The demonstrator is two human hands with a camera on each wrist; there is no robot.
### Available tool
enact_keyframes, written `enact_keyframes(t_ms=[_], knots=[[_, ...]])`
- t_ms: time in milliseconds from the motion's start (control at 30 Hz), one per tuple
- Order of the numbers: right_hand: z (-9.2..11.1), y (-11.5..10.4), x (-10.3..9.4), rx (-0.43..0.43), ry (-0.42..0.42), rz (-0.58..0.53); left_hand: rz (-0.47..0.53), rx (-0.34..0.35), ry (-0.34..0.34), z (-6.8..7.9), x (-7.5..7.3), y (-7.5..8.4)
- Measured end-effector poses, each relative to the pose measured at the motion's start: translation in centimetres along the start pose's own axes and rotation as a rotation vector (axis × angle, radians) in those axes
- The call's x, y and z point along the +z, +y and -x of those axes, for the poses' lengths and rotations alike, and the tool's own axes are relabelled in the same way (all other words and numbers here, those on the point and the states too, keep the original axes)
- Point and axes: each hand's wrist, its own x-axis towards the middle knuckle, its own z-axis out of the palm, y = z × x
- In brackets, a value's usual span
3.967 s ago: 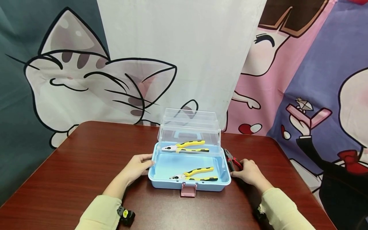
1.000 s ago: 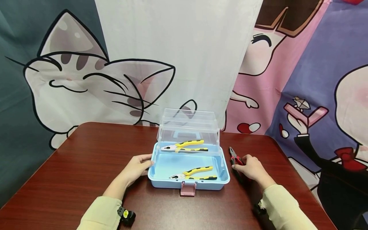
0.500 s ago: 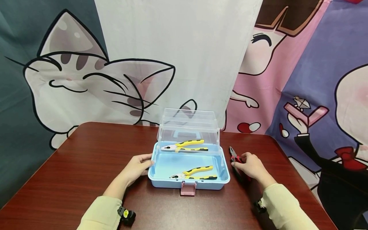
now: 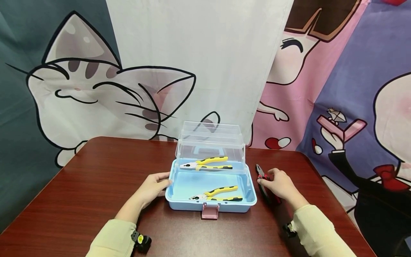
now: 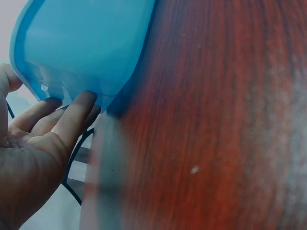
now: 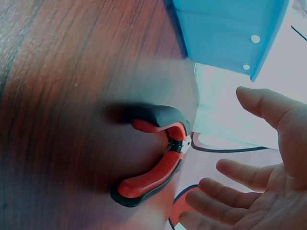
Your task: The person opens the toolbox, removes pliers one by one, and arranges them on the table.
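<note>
A light blue toolbox (image 4: pixel 186 205) with its clear lid (image 4: pixel 210 137) tipped back stands on the table. My left hand (image 4: pixel 153 189) grips its left wall, thumb at the rim and fingers against the outside, as the left wrist view shows. Inside lie two yellow-and-black pliers: one pair (image 4: pixel 221 191) at the front, another pair (image 4: pixel 212 161) at the back, seen through the lid. Right of the box, red-and-black pliers (image 6: pixel 153 179) lie on the table with handles spread. My right hand (image 6: pixel 259 191) hovers beside them, fingers loosely extended and apart from the handles.
A pink latch (image 4: pixel 210 211) hangs at the box's front. The dark red wooden table (image 4: pixel 96 185) extends around the box, its back edge close to a printed cartoon curtain (image 4: pixel 199 53). A small camera (image 4: pixel 141 241) is strapped to the left wrist.
The red-and-black pliers now lie slightly farther from the box than four seconds ago. My right hand has let go and lifted off their handles. My left hand stays on the box.
</note>
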Motion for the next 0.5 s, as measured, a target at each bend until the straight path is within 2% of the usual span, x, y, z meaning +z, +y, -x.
enact_keyframes(t_ms=[500], knots=[[0.24,-1.06,-0.28,-0.035,0.02,-0.015,0.016,0.014,-0.007,-0.12,-0.05,-0.09]])
